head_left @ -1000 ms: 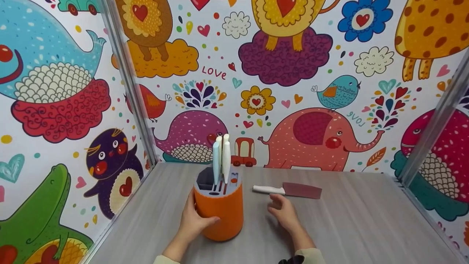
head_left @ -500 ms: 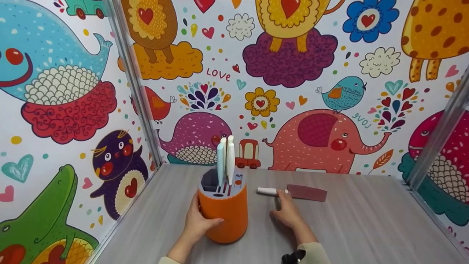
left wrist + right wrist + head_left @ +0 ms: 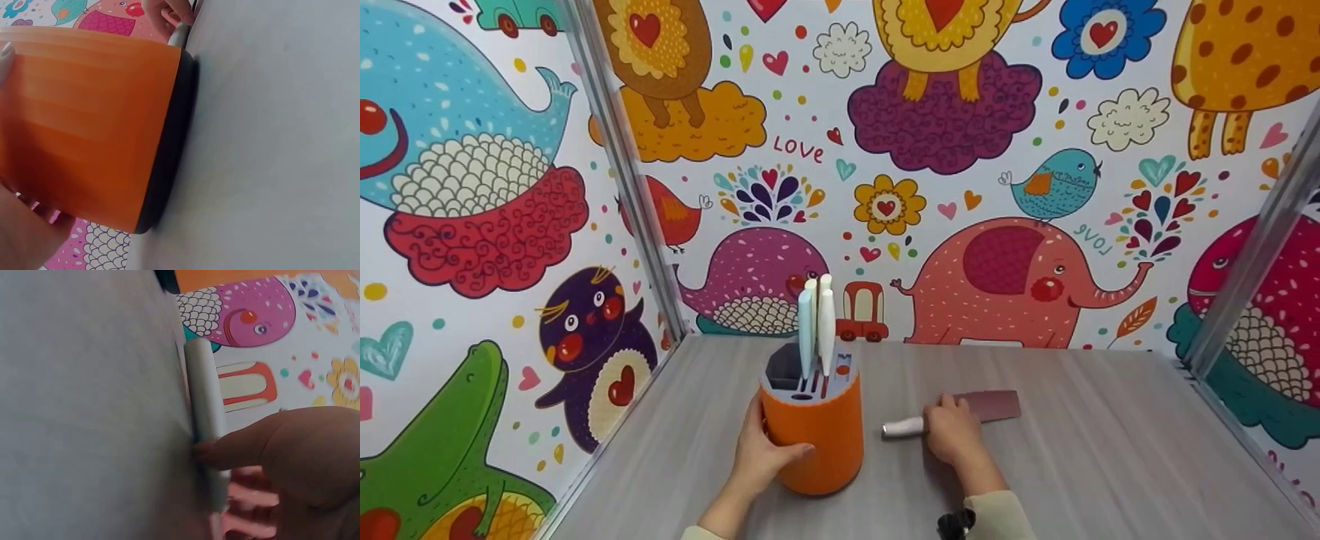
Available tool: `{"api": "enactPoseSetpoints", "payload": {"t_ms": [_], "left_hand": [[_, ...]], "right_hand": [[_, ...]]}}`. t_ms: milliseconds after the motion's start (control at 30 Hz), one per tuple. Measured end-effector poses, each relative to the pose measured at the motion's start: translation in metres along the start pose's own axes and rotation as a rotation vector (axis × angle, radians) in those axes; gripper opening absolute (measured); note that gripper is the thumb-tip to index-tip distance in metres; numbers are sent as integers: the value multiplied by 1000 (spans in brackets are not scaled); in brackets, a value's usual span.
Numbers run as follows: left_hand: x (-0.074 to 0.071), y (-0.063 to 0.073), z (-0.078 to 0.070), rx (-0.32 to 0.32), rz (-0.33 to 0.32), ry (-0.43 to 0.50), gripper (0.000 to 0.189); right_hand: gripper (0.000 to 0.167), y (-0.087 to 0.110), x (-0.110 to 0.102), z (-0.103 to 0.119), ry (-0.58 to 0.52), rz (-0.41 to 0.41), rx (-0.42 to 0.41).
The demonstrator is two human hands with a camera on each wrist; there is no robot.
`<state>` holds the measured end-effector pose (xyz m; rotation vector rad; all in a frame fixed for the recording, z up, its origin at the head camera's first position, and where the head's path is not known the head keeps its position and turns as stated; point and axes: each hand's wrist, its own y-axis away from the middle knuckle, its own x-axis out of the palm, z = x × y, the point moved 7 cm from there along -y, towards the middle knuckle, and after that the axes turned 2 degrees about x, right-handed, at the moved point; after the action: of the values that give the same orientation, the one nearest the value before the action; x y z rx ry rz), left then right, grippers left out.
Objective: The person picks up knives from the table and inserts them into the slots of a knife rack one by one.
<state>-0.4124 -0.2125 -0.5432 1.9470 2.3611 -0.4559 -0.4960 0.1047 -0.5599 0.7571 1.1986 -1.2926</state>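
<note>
An orange knife block (image 3: 814, 439) with a grey slotted top stands upright on the table. My left hand (image 3: 759, 450) holds it round its left side, thumb across the front. Several knives with white and pale blue handles (image 3: 826, 322) stand in its slots. To the right of the block, my right hand (image 3: 956, 433) pinches the white handle of a cleaver (image 3: 997, 405) near its reddish blade. In the right wrist view, thumb and fingers close on the white handle (image 3: 203, 385), close to the tabletop. The left wrist view shows the block's dark base against the table.
The grey wood-look table (image 3: 1095, 450) runs back to a wall (image 3: 780, 97) printed with cartoon animals. Metal corner posts (image 3: 634, 172) stand at both sides. A grey hexagonal opening (image 3: 784, 367) is in the block's top, left of the knives.
My right hand has reached the cleaver and taken its handle. The cleaver has turned, its handle end coming nearer to me. My left hand has stayed on the knife block.
</note>
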Motion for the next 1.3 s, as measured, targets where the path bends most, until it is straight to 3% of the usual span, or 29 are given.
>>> {"api": "enactPoseSetpoints", "payload": {"t_ms": [233, 400, 467, 533, 733, 867, 1033, 1300], "left_hand": [[4, 2, -1, -4, -12, -6, 127], [8, 1, 0, -6, -11, -1, 126], [9, 1, 1, -14, -14, -5, 127], [9, 2, 3, -22, -23, -9, 127], [8, 6, 5, -17, -50, -31, 125], [8, 6, 4, 9, -64, -41, 124], [9, 5, 3, 6, -56, -42, 124], [8, 7, 2, -3, -63, -38, 128]], "right_hand": [[5, 14, -7, 16, 80, 29, 29], [9, 25, -21, 19, 57, -56, -48], [10, 30, -30, 19, 11, -92, -84], [9, 33, -38, 18, -68, -78, -115], [17, 44, -67, 27, -290, 120, -224], [18, 49, -93, 37, -333, 86, -281], [17, 54, -117, 37, -444, 40, -229], [25, 63, -141, 29, -732, 42, -155]]}}
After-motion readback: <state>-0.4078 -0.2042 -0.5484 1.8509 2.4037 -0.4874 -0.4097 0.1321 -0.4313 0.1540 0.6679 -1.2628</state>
